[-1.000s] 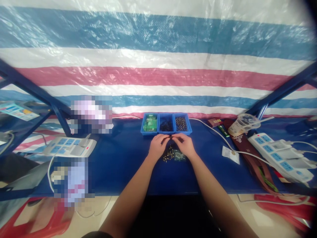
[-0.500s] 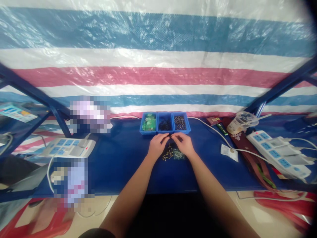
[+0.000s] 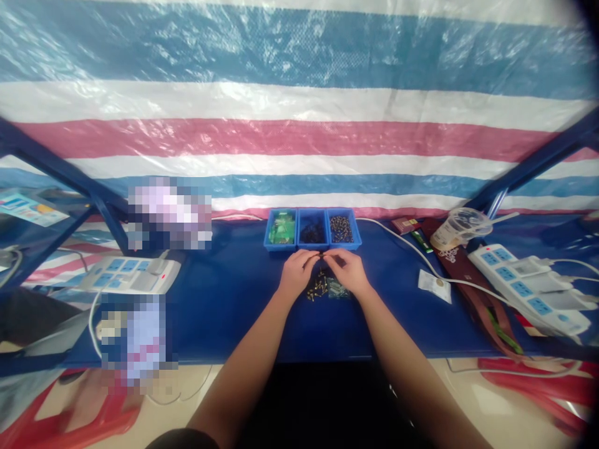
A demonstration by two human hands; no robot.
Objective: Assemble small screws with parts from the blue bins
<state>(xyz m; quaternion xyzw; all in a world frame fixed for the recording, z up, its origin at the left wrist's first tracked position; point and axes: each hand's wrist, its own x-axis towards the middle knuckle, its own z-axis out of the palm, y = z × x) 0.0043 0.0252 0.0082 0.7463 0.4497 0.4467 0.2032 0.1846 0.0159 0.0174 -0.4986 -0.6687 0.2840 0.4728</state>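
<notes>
My left hand (image 3: 297, 272) and my right hand (image 3: 347, 267) meet just in front of the blue bins, fingertips pinched together. Between them is a small dark piece (image 3: 321, 254), too small to make out in kind. Below the fingers lies a loose pile of brass-coloured, screw-like parts (image 3: 317, 287). Beside it, under my right hand, are small clear or greenish pieces (image 3: 337, 288). Three blue bins stand behind: the left bin (image 3: 281, 247) holds green pieces, the middle bin (image 3: 312, 247) dark parts, and the right bin (image 3: 345, 244) many small metal parts.
Power strips stand on the blue table at left (image 3: 131, 275) and right (image 3: 528, 290). A plastic cup (image 3: 461, 229) with a straw, a brown strap-like bag (image 3: 463, 274), a small white packet (image 3: 434, 287) and a white cable (image 3: 402, 240) lie to the right. Striped sheeting (image 3: 299, 137) hangs behind.
The view has shifted slightly. Both hands stay pinched at nearly the same spot, with small finger movements around the dark piece.
</notes>
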